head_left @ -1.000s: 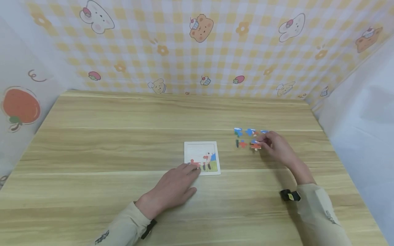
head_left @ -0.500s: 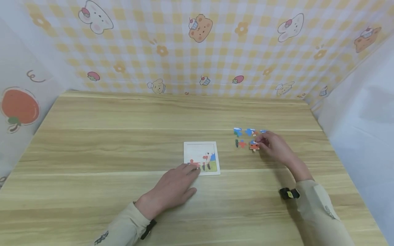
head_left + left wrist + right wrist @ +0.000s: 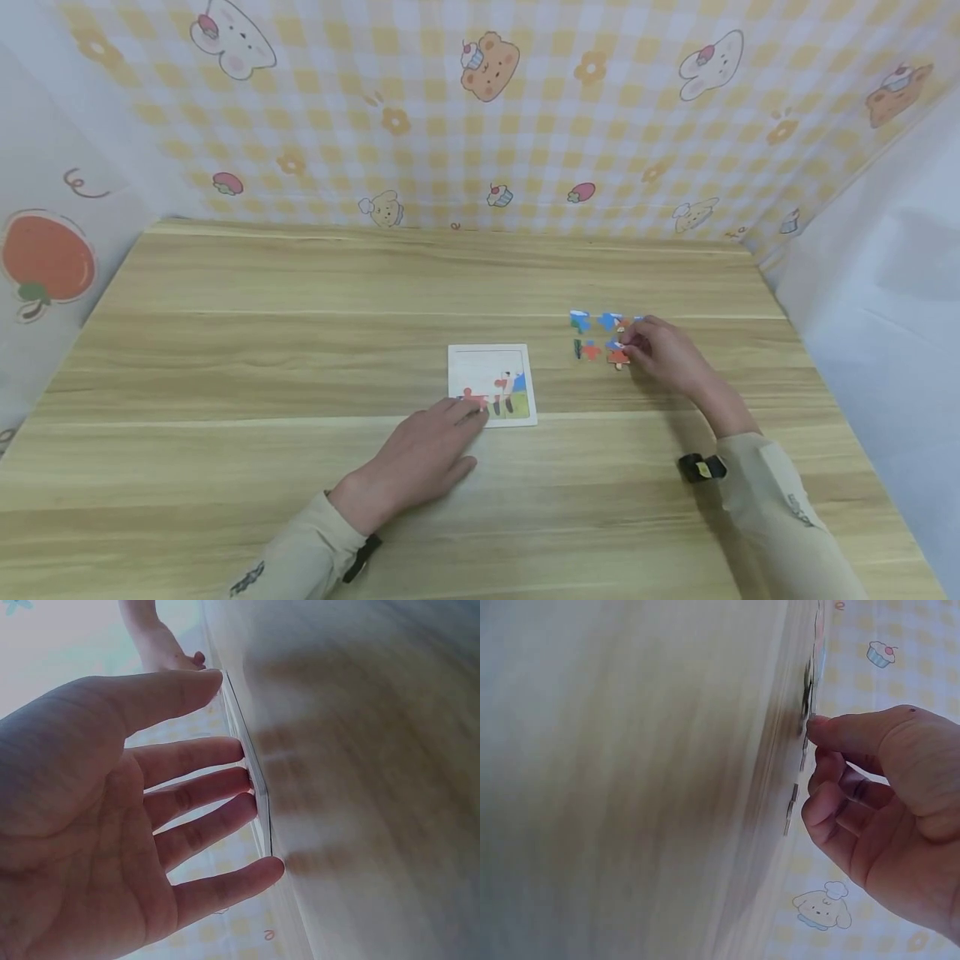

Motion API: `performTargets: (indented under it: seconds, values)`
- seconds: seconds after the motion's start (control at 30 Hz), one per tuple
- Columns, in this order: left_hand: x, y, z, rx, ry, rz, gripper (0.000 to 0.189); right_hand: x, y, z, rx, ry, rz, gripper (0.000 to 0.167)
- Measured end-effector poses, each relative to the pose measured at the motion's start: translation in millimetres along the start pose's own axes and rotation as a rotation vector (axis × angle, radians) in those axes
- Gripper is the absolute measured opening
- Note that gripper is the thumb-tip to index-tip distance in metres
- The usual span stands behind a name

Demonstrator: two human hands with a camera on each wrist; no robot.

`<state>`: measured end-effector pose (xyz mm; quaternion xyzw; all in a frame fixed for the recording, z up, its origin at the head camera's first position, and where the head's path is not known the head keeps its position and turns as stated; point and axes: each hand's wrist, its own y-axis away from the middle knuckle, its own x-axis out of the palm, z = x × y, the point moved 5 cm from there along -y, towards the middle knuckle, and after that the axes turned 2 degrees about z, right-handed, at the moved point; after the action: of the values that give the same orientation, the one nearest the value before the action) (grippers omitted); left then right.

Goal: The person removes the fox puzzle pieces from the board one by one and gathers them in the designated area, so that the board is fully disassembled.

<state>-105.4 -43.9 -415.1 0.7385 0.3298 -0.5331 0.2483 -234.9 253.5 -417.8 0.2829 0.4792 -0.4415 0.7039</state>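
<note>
My left hand (image 3: pixel 423 458) lies with outstretched fingers over the lower left of a square white puzzle board (image 3: pixel 480 350). In the left wrist view, its fingertips (image 3: pixel 244 806) meet the board's edge. Red, green and blue puzzle pieces fill part of the board's lower and right side. To the right, my right hand (image 3: pixel 667 354) has curled fingers and pinches a red-and-blue puzzle piece (image 3: pixel 618 357) low over the table. The right wrist view shows the thumb (image 3: pixel 840 733) at a thin piece seen edge-on, with the other fingers bent beneath.
Several loose pieces lie right of the board, among them a blue-green piece (image 3: pixel 579 321), a blue piece (image 3: pixel 609 321) and a red piece (image 3: pixel 591 350). A wood-grain table (image 3: pixel 300 333) stretches to a yellow checked cloth backdrop (image 3: pixel 420 150). White cloth (image 3: pixel 885 300) hangs at the right.
My right hand has shifted slightly left, and the red-and-blue piece at its fingertips has moved a little left too. My left hand stays on the board.
</note>
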Motion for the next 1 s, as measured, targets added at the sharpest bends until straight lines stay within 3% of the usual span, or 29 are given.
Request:
performTargets:
  seconds: [0.43,1.0]
  values:
    - [0.2,-2.8,-0.8,0.017,0.001,-0.028,0.045,-1.1,0.4,-0.1,0.005,0.014,-0.01,0.005]
    - [0.9,-2.7,1.9,-0.002,0.027,0.0,0.057,2.0,-2.5,1.3,0.017,0.012,0.001,0.004]
